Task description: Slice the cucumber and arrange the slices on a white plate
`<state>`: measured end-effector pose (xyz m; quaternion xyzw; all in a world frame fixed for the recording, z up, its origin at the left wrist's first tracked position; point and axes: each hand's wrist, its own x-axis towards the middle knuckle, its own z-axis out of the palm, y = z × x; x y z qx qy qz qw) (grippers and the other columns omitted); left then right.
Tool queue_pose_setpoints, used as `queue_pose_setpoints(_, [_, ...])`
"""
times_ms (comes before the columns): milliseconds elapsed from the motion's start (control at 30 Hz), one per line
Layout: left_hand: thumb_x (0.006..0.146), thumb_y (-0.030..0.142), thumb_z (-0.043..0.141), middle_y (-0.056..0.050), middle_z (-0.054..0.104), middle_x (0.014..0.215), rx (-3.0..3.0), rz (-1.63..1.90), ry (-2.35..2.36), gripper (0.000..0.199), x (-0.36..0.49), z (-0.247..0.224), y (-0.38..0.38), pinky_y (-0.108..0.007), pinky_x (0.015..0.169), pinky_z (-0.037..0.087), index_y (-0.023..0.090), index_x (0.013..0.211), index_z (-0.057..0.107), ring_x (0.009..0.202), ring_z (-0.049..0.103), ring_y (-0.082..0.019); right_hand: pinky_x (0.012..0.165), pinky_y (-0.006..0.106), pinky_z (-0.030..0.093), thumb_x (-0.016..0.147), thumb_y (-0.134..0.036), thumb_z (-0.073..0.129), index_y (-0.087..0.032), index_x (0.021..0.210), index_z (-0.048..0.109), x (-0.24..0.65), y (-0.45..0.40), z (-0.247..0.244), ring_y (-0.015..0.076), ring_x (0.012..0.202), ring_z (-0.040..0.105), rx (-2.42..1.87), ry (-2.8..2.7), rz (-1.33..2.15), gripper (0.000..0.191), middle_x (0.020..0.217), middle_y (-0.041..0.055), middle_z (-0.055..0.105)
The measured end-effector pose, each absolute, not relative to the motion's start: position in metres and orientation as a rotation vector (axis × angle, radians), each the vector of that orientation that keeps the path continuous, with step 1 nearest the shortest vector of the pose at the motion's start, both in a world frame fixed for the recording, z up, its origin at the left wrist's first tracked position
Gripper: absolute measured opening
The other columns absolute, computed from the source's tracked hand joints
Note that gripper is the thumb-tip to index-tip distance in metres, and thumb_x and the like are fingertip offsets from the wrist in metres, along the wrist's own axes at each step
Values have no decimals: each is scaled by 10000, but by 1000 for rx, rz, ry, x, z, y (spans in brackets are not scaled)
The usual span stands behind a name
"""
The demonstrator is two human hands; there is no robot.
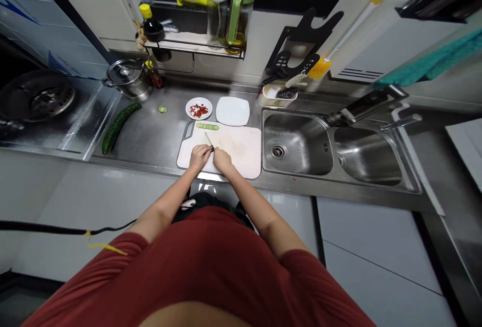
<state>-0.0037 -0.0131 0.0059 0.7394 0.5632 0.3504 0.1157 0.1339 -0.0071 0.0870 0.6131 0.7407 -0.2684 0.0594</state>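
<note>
Knife [208, 139] over cutting board [241, 153] in yr R hand [223, 160], fingers closed round dark handle [212, 149], light but sharp, so hold handle only; L hand [199, 156] curled alongside, hold unclear.

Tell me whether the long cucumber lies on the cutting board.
No, the long cucumber lies on the steel countertop, to the left of the white cutting board.

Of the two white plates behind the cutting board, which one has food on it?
The round white plate: it holds chopped red pieces, while the square white plate beside it shows none.
</note>
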Motion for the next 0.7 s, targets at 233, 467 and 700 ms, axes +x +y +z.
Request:
queue_pose_setpoints(233, [912, 289, 481, -60, 684, 998, 2148, 999, 1664, 223, -3, 8, -13, -366, 881, 429, 228, 983, 683, 955, 584, -202, 802, 279, 467, 932, -115, 344, -115, 1138, 522, 130, 0, 92, 210, 1006, 629, 1868, 2245, -837, 273, 1082, 138, 653])
queue_pose_setpoints(467, [914, 295, 480, -66, 685, 1000, 2148, 1003, 1663, 227, -3, 7, -13, -360, 884, 428, 217, 986, 681, 960, 589, -198, 820, 278, 461, 916, -92, 372, -111, 1169, 508, 137, -10, 89, 204, 1017, 629, 1859, 2207, -821, 288, 1085, 151, 652])
queue_pose_setpoints(700, [915, 290, 479, -69, 682, 1003, 2157, 1011, 1648, 226, -4, 6, -12, -363, 888, 432, 213, 988, 679, 958, 595, -198, 784, 284, 473, 865, -62, 435, -104, 1128, 525, 155, -33, 83, 223, 968, 642, 1824, 2201, -791, 281, 1030, 171, 659])
